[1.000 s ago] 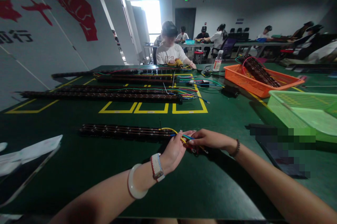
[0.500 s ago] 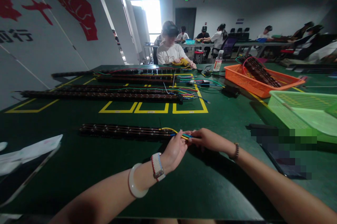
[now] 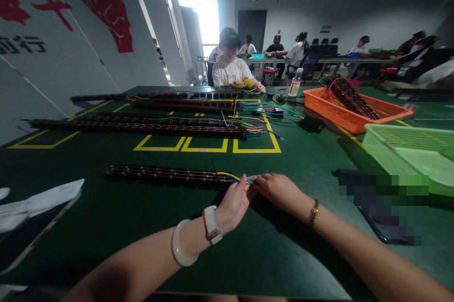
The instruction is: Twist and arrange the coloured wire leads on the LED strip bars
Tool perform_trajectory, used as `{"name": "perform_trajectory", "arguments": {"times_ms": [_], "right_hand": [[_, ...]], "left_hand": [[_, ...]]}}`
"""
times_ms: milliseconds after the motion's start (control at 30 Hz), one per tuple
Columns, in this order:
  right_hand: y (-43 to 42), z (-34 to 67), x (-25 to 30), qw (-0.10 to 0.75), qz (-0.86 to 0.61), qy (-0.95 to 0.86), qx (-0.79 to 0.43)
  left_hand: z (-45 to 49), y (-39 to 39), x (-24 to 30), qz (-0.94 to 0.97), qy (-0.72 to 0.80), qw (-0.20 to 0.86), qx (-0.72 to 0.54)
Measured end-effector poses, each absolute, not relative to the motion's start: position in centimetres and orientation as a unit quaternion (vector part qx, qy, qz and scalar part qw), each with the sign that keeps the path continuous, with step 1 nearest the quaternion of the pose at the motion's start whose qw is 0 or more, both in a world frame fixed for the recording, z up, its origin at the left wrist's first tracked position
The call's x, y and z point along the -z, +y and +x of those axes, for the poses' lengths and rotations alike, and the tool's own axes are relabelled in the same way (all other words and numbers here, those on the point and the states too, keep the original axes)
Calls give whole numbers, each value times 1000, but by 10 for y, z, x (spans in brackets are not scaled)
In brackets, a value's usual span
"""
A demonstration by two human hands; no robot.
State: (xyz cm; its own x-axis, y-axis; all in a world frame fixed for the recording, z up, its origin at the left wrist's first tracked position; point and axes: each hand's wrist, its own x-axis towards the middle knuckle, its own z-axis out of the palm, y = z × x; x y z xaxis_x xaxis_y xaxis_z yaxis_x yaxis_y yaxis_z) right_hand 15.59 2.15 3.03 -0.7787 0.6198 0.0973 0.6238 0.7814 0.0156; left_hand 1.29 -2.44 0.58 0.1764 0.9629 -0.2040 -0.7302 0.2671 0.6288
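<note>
A long dark wire harness (image 3: 166,176) lies across the green table in front of me, with coloured wires at its right end. My left hand (image 3: 236,202) is closed round these yellow, blue and green wires (image 3: 227,175), just past the end of the dark part. Close against it, my right hand (image 3: 278,190) pinches the same wires from the right, its fingers bent over them. The wire tips are hidden by my fingers. A thin dark tie end (image 3: 214,165) sticks up near the harness's right end.
More dark harnesses (image 3: 142,126) with loose wires lie farther back across yellow tape outlines (image 3: 257,151). Rightward stand an orange basket (image 3: 333,111), a green basket (image 3: 390,150) and a phone (image 3: 376,212). Papers (image 3: 46,202) lie at left. A co-worker (image 3: 230,67) sits opposite beside a bottle (image 3: 295,83).
My right hand has turned and shifted slightly left over the wires, closer to my left hand, covering more of them. The left hand keeps its hold almost unmoved.
</note>
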Motion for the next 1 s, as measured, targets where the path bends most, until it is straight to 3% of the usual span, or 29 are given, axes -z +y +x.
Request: {"name": "perform_trajectory", "arguments": {"times_ms": [233, 700, 1000], "right_hand": [[21, 158, -35, 85, -276, -952, 103], [24, 165, -46, 42, -117, -980, 157], [20, 167, -41, 60, -158, -983, 74]], "left_hand": [[10, -24, -10, 181, 331, 733, -566], [12, -24, -10, 105, 356, 717, -590], [12, -23, -5, 135, 343, 722, -585]]}}
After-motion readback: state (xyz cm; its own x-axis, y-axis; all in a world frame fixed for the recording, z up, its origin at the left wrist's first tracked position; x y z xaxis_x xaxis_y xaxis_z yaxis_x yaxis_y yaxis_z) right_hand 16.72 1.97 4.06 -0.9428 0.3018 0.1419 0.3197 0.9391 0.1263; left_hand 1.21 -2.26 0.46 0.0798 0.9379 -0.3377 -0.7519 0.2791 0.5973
